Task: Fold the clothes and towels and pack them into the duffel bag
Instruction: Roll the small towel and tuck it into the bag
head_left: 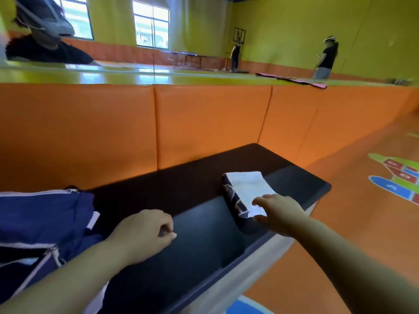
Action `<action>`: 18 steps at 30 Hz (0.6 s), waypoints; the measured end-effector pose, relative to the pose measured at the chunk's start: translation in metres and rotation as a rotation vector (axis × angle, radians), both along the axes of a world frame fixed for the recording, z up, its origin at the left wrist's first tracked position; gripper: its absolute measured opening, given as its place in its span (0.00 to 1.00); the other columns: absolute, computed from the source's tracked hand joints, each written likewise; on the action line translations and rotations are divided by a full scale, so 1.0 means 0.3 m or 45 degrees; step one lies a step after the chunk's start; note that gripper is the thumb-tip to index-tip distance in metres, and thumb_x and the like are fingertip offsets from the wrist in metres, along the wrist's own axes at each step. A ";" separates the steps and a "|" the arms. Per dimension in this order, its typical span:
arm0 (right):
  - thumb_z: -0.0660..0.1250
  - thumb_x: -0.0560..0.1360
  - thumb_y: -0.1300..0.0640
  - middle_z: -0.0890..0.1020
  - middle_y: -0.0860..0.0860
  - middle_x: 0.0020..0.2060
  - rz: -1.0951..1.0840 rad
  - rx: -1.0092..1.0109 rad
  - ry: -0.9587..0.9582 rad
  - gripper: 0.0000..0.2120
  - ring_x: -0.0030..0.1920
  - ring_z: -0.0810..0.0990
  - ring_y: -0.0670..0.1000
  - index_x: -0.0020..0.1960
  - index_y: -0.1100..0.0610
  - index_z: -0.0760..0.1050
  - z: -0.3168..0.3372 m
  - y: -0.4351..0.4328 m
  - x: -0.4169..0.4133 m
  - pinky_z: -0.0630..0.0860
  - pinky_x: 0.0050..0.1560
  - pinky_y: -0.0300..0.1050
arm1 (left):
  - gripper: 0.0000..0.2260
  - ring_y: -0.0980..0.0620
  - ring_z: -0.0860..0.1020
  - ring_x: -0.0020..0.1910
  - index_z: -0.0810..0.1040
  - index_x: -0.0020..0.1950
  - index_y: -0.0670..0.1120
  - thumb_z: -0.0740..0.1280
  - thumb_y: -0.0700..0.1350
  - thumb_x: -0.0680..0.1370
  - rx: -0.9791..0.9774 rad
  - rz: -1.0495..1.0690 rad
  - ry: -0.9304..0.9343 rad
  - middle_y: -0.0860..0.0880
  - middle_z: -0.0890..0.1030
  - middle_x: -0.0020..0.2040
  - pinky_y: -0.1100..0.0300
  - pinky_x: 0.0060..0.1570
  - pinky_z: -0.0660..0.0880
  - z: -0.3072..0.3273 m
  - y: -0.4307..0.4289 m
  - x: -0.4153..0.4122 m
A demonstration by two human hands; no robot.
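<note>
Left hand (145, 234), fingers curled empty, beside open duffel bag (40, 218); right hand (281, 214) pinches folded towel (247, 186).

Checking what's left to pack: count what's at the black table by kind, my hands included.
Navy duffel bag: 1
Folded bundle, white over dark patterned: 1
Hands: 2, left hand and right hand
Total: 4

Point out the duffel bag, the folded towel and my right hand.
duffel bag (40, 214), head view, on its blue top panel.
folded towel (247, 189), head view, on its white upper face.
right hand (281, 214), head view, on the back of the hand.
</note>
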State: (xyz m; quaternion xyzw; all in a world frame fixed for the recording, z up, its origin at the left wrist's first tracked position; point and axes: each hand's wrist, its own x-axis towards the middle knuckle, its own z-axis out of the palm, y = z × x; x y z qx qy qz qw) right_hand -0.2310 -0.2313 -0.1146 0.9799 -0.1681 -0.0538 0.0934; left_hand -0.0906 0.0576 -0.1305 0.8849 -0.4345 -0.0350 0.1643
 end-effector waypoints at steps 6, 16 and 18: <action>0.63 0.74 0.37 0.54 0.50 0.77 -0.169 0.267 -0.080 0.40 0.76 0.52 0.55 0.77 0.46 0.47 -0.167 -0.166 0.015 0.59 0.73 0.56 | 0.14 0.60 0.71 0.59 0.74 0.60 0.56 0.65 0.54 0.76 -0.029 -0.087 0.185 0.64 0.70 0.56 0.65 0.57 0.69 -0.159 -0.168 0.018; 0.58 0.78 0.43 0.71 0.49 0.65 -0.139 0.140 -0.225 0.22 0.65 0.67 0.58 0.70 0.44 0.60 -0.276 0.010 0.100 0.56 0.66 0.68 | 0.19 0.58 0.57 0.73 0.69 0.68 0.56 0.63 0.55 0.77 0.034 -0.007 0.252 0.59 0.63 0.73 0.61 0.70 0.58 -0.260 -0.184 0.036; 0.59 0.77 0.42 0.72 0.48 0.63 -0.014 0.147 -0.233 0.21 0.64 0.68 0.57 0.68 0.43 0.61 -0.276 0.068 0.097 0.55 0.66 0.67 | 0.21 0.57 0.59 0.73 0.68 0.69 0.55 0.63 0.55 0.77 0.008 -0.001 0.266 0.58 0.64 0.73 0.61 0.69 0.59 -0.260 -0.176 0.029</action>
